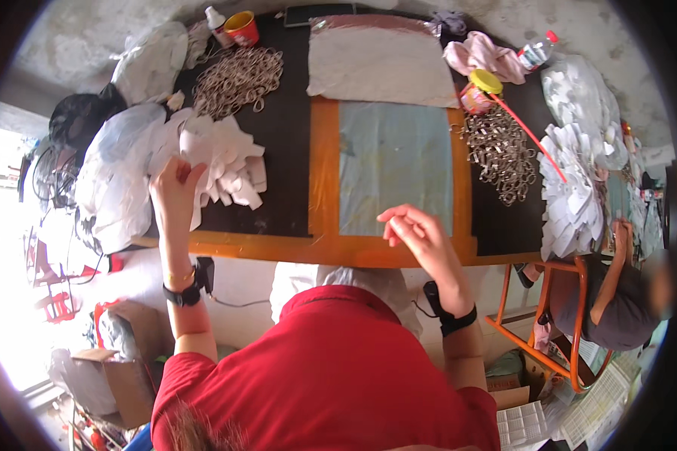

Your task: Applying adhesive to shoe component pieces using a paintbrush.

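Slips [233, 161] lie white and heaped on the desk [287, 188] by the left hand [177, 180] (gripping one, I cannot tell); the right hand [417, 231] hovers unclenched near the blue sheet [395, 165].

Left hand [174, 186] raised, fingers bent, thumb near fingertips; left forearm [194, 331] below the fingers. Right hand [423, 237] loosely half-curled, right wrist [452, 293] below and right of its fingertips.

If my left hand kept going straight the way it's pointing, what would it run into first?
Most likely the pile of white pieces right by the left hand's fingertips; from above, I can't tell whether they already touch.
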The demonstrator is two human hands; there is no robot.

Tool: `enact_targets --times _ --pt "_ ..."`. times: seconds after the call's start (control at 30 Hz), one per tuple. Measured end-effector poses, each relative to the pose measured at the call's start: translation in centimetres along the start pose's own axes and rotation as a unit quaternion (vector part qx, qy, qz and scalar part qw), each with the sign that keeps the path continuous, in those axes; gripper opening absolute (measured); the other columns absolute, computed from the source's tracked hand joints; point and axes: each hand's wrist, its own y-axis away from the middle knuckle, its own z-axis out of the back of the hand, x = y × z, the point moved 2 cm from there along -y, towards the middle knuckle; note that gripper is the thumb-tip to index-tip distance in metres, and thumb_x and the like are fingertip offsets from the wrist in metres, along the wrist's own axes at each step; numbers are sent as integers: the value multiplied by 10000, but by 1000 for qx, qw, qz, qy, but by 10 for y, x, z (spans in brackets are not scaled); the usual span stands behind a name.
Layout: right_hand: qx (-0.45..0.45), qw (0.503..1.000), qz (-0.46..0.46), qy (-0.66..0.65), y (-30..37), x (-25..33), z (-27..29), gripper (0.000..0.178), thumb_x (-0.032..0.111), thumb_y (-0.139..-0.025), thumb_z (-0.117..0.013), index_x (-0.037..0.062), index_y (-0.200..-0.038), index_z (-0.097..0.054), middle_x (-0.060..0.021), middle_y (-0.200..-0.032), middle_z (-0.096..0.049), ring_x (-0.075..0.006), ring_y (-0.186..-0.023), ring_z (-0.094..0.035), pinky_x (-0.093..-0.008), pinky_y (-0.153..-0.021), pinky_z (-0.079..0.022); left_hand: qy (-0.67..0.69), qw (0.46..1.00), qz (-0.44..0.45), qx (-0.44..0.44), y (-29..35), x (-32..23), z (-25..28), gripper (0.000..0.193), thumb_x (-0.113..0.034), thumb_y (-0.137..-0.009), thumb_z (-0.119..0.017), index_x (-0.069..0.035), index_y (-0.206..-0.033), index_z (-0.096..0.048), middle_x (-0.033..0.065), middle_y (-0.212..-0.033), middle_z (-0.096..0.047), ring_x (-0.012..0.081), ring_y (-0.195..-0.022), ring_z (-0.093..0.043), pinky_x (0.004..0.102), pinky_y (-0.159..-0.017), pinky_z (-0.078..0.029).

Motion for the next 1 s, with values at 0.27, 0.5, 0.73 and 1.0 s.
enact_targets --times 0.27,0.5,0.73,1.0 --pt "-52 954 -47 -293 -21 3 -10 412 261 -935 -523 50 -1286 -483 -64 -962 -602 -120 -867 -561 -248 -771 -478 513 762 175 354 55 -136 -58 229 -195 -902 -570 33 -912 -600 71 -813 -635 130 -641 -631 234 -597 -528" --pt "-96 993 -65 -22 -27 -13 48 249 221 -903 -538 -8 -993 -574 -55 -740 -605 -92 -625 -579 -202 -581 -473 364 744 -65 556 81 -207 -84 234 -176 -883 -574 50 -915 -628 95 -707 -642 140 -670 -651 271 -611 -512" --pt "-209 954 76 203 -8 -9 108 382 240 -913 -540 1 -1211 -517 -90 -893 -626 -128 -875 -597 -295 -771 -481 307 780 -338 427 30 -247 -87 197 -167 -829 -627 -37 -975 -648 137 -829 -658 271 -713 -636 343 -668 -500" --pt "-280 909 98 -293 -27 -7 212 369 113 -876 -600 29 -1199 -441 -68 -940 -573 -140 -836 -555 -273 -750 -474 304 839 -358 275 -68 -368 -188 296 -202 -803 -652 -68 -1066 -636 133 -879 -660 299 -798 -643 359 -749 -499"
